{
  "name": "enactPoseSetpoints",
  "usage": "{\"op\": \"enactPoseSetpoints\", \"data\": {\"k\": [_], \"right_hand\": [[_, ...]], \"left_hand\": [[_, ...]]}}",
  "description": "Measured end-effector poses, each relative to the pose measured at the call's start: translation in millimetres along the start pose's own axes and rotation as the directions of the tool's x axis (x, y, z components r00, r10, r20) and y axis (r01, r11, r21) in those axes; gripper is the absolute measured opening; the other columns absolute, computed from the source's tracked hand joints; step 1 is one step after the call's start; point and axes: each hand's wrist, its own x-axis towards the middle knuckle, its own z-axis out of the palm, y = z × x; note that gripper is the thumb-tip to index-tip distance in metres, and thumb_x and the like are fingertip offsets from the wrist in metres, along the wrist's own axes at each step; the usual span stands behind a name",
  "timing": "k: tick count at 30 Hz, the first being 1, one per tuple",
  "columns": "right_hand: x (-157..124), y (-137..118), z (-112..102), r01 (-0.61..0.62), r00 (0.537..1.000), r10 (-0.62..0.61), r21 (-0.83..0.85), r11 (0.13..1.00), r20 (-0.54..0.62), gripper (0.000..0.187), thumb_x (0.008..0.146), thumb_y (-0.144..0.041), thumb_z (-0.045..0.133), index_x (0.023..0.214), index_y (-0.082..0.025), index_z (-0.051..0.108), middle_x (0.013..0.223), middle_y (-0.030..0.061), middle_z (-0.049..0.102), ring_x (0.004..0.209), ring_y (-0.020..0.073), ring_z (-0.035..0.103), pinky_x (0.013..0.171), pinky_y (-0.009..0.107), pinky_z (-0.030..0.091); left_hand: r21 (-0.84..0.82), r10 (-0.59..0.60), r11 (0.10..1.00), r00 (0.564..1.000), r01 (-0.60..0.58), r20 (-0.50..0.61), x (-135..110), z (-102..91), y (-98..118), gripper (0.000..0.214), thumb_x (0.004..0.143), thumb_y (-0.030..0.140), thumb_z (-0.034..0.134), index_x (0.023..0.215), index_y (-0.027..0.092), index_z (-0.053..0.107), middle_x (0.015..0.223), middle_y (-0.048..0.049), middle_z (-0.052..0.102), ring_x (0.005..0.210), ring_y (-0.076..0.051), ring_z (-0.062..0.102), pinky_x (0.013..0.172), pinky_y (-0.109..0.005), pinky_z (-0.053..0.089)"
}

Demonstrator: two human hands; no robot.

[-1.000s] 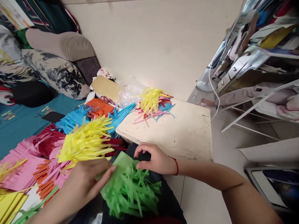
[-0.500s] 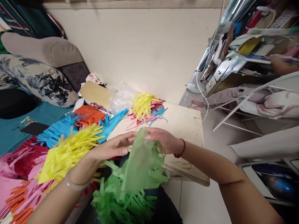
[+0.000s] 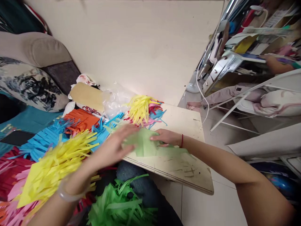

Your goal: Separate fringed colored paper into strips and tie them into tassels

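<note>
A light green piece of fringed tissue paper (image 3: 144, 145) lies spread on the pale wooden board (image 3: 185, 125). From the right, my right hand (image 3: 167, 137) grips the paper with closed fingers. My left hand (image 3: 115, 142), blurred by motion, is over the paper's left side, thumb and fingers apart. A darker green bunch of fringed paper (image 3: 117, 204) rests on my lap. Beyond my hands, a small bundle of yellow, red, pink and blue strips (image 3: 139, 110) lies on the board's far part.
Fringed paper in yellow (image 3: 54, 166), blue (image 3: 44, 135) and orange (image 3: 82, 119) is piled at the left. A clear plastic bag (image 3: 116, 99) lies by the wall. To the right stand a white folding chair (image 3: 232, 122) and cluttered shelves; another person's foot (image 3: 194, 105) shows there.
The light green paper has gone from being held up over my lap to lying on the board. My left hand has shifted left and opened away from it; my right hand still grips it.
</note>
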Motion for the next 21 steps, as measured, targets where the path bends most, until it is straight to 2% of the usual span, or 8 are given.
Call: {"op": "enactPoseSetpoints", "data": {"k": [3, 5, 8, 11, 14, 16, 18, 21], "right_hand": [[9.1, 13.0, -6.0, -0.048, 0.998, 0.049, 0.017, 0.999, -0.031, 0.034, 0.082, -0.042, 0.062, 0.068, -0.015, 0.047, 0.042, -0.0100, 0.040, 0.030, 0.0011, 0.025, 0.032, 0.016, 0.015], [9.4, 18.6, -11.5, -0.112, 0.993, 0.111, -0.040, 0.993, -0.041, 0.035, 0.085, -0.043, 0.057, 0.067, -0.015, 0.046, 0.043, -0.0097, 0.038, 0.031, 0.0014, 0.023, 0.033, 0.017, 0.015], [-3.6, 16.8, -21.7, -0.161, 0.984, 0.119, -0.388, 0.907, -0.131, 0.032, 0.088, -0.043, 0.053, 0.074, -0.014, 0.054, 0.050, -0.0042, 0.049, 0.038, 0.0062, 0.039, 0.039, 0.019, 0.031], [-27.5, 9.2, -17.5, -0.093, 0.923, -0.255, -0.810, 0.579, -0.288, 0.041, 0.082, -0.044, 0.062, 0.107, -0.011, 0.060, 0.091, 0.0113, 0.069, 0.081, 0.0213, 0.064, 0.074, 0.033, 0.051], [-42.2, 17.2, 12.9, 0.043, 0.779, -0.620, -0.977, 0.209, -0.098, 0.075, 0.078, -0.054, 0.064, 0.131, -0.005, 0.047, 0.130, 0.0218, 0.054, 0.122, 0.0314, 0.050, 0.103, 0.047, 0.040], [-39.8, 35.0, 37.6, 0.114, 0.729, -0.682, -0.992, 0.043, 0.054, 0.067, 0.084, -0.047, 0.059, 0.130, 0.000, 0.049, 0.132, 0.0225, 0.053, 0.123, 0.0307, 0.049, 0.105, 0.045, 0.040], [-31.3, 55.7, 54.1, 0.082, 0.674, -0.731, -0.994, -0.067, 0.105, 0.041, 0.090, -0.024, 0.048, 0.122, 0.001, 0.056, 0.125, 0.0210, 0.059, 0.117, 0.0270, 0.055, 0.101, 0.041, 0.045], [-22.4, 76.4, 57.0, 0.052, 0.631, -0.759, -0.985, -0.166, 0.161, 0.032, 0.092, -0.010, 0.039, 0.111, -0.003, 0.063, 0.112, 0.0176, 0.067, 0.109, 0.0239, 0.060, 0.093, 0.038, 0.049]], "left_hand": [[0.117, 0.176, 0.978, 0.984, -0.171, -0.040, -9.2, 62.4, 17.6, 0.075, 0.082, 0.043, 0.058, 0.142, 0.006, 0.031, 0.144, -0.0235, 0.040, 0.135, -0.033, 0.037, 0.110, -0.049, 0.036], [0.255, 0.194, 0.954, 0.974, -0.158, -0.121, -11.4, 97.9, 18.3, 0.064, 0.083, 0.026, 0.053, 0.140, 0.002, 0.033, 0.141, -0.0260, 0.043, 0.135, -0.035, 0.038, 0.109, -0.051, 0.036], [0.391, 0.218, 0.908, 0.968, -0.153, -0.127, -10.6, 124.6, 9.0, 0.050, 0.080, 0.007, 0.044, 0.130, 0.000, 0.046, 0.128, -0.0243, 0.057, 0.123, -0.031, 0.052, 0.104, -0.046, 0.044], [0.477, 0.215, 0.866, 0.974, -0.153, -0.078, -8.6, 126.2, 4.7, 0.039, 0.082, 0.004, 0.042, 0.118, -0.001, 0.057, 0.114, -0.0224, 0.065, 0.108, -0.029, 0.063, 0.096, -0.042, 0.051], [0.532, 0.151, 0.841, 0.987, -0.103, -0.048, -5.0, 121.1, 13.5, 0.033, 0.083, 0.003, 0.043, 0.111, -0.002, 0.060, 0.105, -0.0220, 0.067, 0.100, -0.028, 0.066, 0.091, -0.041, 0.053], [0.541, 0.111, 0.837, 0.994, -0.081, -0.023, -2.3, 118.8, 22.5, 0.029, 0.083, 0.003, 0.045, 0.105, -0.001, 0.063, 0.099, -0.0206, 0.068, 0.095, -0.027, 0.067, 0.088, -0.039, 0.054], [0.541, 0.090, 0.838, 0.996, -0.072, -0.006, -2.4, 116.1, 27.9, 0.025, 0.083, 0.002, 0.046, 0.100, 0.001, 0.065, 0.094, -0.0189, 0.069, 0.090, -0.027, 0.067, 0.085, -0.039, 0.055], [0.566, 0.114, 0.820, 0.993, -0.081, -0.022, -14.7, 104.6, 19.9, 0.026, 0.082, 0.002, 0.048, 0.101, 0.002, 0.066, 0.098, -0.0184, 0.069, 0.095, -0.029, 0.066, 0.088, -0.041, 0.054]]}}
